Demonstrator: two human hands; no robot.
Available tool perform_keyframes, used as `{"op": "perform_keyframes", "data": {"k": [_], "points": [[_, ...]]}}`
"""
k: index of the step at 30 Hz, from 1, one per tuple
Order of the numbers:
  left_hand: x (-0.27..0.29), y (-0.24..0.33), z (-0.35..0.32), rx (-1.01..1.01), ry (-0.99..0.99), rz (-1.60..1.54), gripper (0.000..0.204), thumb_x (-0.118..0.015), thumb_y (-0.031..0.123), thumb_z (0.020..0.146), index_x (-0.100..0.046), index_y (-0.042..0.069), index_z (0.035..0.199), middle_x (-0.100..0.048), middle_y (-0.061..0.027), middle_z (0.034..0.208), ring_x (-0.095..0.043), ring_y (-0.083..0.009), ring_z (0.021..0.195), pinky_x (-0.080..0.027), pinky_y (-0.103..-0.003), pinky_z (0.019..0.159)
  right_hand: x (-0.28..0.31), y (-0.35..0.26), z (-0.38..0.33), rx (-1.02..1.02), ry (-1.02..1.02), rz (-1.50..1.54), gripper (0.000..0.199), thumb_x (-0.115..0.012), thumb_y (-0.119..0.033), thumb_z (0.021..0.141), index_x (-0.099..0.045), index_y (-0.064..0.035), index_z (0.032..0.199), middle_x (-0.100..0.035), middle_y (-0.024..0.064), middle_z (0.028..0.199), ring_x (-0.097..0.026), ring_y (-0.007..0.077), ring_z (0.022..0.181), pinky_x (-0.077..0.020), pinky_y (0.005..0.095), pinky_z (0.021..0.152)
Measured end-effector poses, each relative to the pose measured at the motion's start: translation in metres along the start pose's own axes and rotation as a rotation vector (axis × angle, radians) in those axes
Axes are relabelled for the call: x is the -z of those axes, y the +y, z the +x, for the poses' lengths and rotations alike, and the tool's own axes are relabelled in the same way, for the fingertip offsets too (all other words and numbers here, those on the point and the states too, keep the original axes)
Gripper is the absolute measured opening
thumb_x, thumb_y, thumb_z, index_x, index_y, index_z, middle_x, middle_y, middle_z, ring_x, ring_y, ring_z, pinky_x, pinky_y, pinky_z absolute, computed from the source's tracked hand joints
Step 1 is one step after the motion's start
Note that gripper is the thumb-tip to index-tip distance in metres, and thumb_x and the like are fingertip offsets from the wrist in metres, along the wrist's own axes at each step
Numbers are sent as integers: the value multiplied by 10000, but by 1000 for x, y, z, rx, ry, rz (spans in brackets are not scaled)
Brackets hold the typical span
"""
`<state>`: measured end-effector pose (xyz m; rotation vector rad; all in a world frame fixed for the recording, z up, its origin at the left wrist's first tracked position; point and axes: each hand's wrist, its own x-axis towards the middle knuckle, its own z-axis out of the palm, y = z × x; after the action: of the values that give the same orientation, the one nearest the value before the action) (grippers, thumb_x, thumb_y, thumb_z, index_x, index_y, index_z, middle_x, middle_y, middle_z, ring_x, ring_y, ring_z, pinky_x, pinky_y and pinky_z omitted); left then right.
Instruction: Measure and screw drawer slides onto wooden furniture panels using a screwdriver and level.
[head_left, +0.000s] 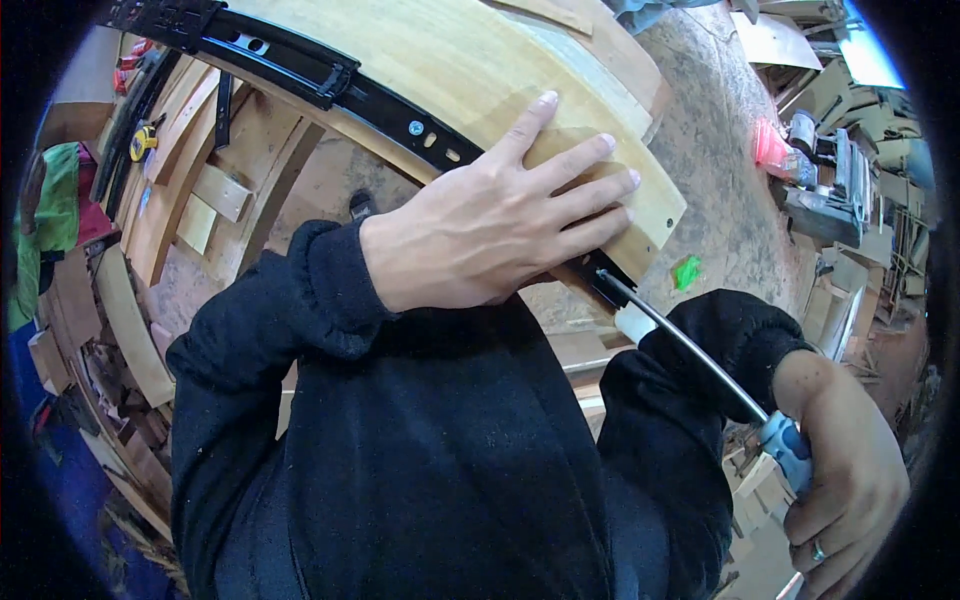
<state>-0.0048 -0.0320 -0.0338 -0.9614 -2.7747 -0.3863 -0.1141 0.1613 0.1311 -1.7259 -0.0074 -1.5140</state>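
A cluttered woodworking shop surrounded the person, with a rough, dusty grey workbench [720, 170] running across the upper part of the view. Offcuts and planks of pale wood [200, 200] lay stacked at the left, beside a yellow tape measure [143, 141]. A grey power tool [835, 190] sat at the far right edge of the bench, near a pink object [770, 148], and a small green scrap [686, 272] lay on the surface.

On the bench rested a smooth, light wooden panel [480, 70] with a black metal drawer slide [300, 70] fixed along its edge by visible screws. The left hand [500, 225], emerging from a black fleecy sleeve, lay flat and open on the panel's near end, fingers spread, pressing down rather than gripping.

The right hand [840, 490], wearing a ring, was clenched around the blue handle of a screwdriver [690, 355]. Its long dark shaft angled up and left, the tip meeting the slide's end just below the left hand
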Motion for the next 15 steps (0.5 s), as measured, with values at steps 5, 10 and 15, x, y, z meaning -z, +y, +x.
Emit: {"op": "perform_keyframes", "data": {"k": [5,10,15], "points": [[-7,2,2,6,31,5,723,-745,402,816,-498,206,1466,-435,-42,1559,-374,-279,1455,-233,-664,1189,-21,4,-9,120,280,-207,147,-549,48,902,-687,51,849,-725,144,880,-670,77,699,-507,164,623],[-10,-1,2,30,81,7,660,-730,332,803,-540,232,1427,-448,-6,1557,-383,-258,1456,-214,-658,1194,-74,9,-10,251,790,-781,225,-626,-133,909,-596,-19,717,-629,61,672,-574,43,554,-416,129,498],[2,-3,5,25,37,-74,623,-732,306,799,-568,206,1391,-452,-30,1552,-392,-261,1449,-232,-655,1184,-105,-1,-9,177,1153,-1296,294,-630,-257,917,-520,-96,697,-536,-7,612,-509,35,504,-352,108,452]]}}
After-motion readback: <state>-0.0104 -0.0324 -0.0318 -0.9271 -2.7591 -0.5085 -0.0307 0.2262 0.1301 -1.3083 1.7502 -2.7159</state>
